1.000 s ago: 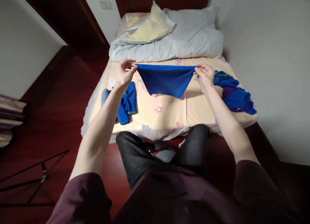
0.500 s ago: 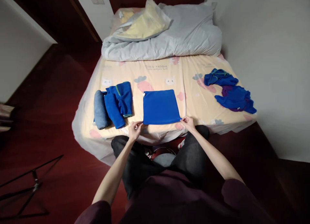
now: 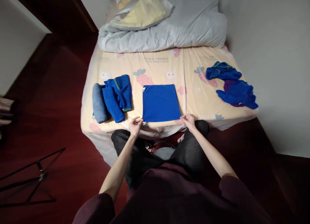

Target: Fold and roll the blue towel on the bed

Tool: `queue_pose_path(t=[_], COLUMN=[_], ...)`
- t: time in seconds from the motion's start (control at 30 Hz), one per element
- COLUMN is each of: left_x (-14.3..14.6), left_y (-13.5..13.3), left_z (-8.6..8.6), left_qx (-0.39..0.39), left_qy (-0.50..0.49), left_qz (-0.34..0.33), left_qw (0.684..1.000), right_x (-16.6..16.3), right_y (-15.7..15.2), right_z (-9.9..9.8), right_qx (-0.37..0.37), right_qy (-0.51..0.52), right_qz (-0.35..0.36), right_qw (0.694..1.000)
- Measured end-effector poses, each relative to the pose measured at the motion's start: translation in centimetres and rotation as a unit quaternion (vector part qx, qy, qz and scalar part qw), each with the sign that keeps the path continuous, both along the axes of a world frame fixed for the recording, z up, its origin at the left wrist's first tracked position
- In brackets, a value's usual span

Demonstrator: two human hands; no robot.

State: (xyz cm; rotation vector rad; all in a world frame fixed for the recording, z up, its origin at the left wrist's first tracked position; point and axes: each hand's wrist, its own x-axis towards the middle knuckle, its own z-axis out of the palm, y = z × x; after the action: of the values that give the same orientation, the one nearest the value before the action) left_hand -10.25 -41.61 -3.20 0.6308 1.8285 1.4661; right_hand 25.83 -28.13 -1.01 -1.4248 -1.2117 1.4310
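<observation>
While I look down past my knees, my left hand [image 3: 135, 125] pinches the near left corner of the folded blue cloth [image 3: 160, 102] with narrowed fingers; my right hand [image 3: 188, 120] pinches the near right corner likewise; the cloth lies flat at the near edge of the bed [image 3: 189, 72]; left of it sit rolled blue towels [image 3: 111, 98]; far right lies a loose blue heap [image 3: 232, 86]; farthest, a grey duvet [image 3: 169, 26] is bunched up.
</observation>
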Motion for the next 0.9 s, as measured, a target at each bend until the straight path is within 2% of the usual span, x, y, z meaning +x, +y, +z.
queue_pose_path(t=[0.13,0.23,0.57,0.7,0.8,0.9], left_x=[0.2,0.1,-1.4,-2.6,-3.2,-3.9], left_y=[-1.8,-2.6,-1.4,0.8,4.1,8.1], left_z=[-0.2,-0.4,0.2,1.2,2.2,3.0], left_qx=[-0.009,-0.025,-0.072,-0.108,-0.126,-0.116], left_qy=[0.011,0.005,0.039,0.034,0.003,0.006], left_qz=[0.005,-0.013,-0.096,-0.119,-0.116,-0.109], left_qw=[1.000,1.000,0.992,0.986,0.985,0.987], right_x=[1.4,1.7,1.4,1.7,0.8,-0.7], right_y=[-0.8,-0.9,-0.3,1.2,3.5,6.3], right_z=[-0.6,-0.9,-0.5,-0.2,0.3,0.5], right_qx=[0.018,0.002,-0.066,-0.096,-0.110,-0.089], right_qy=[0.004,-0.001,-0.029,-0.034,-0.048,-0.068], right_qz=[0.023,0.047,0.054,0.066,0.064,0.067], right_qw=[1.000,0.999,0.996,0.993,0.991,0.991])
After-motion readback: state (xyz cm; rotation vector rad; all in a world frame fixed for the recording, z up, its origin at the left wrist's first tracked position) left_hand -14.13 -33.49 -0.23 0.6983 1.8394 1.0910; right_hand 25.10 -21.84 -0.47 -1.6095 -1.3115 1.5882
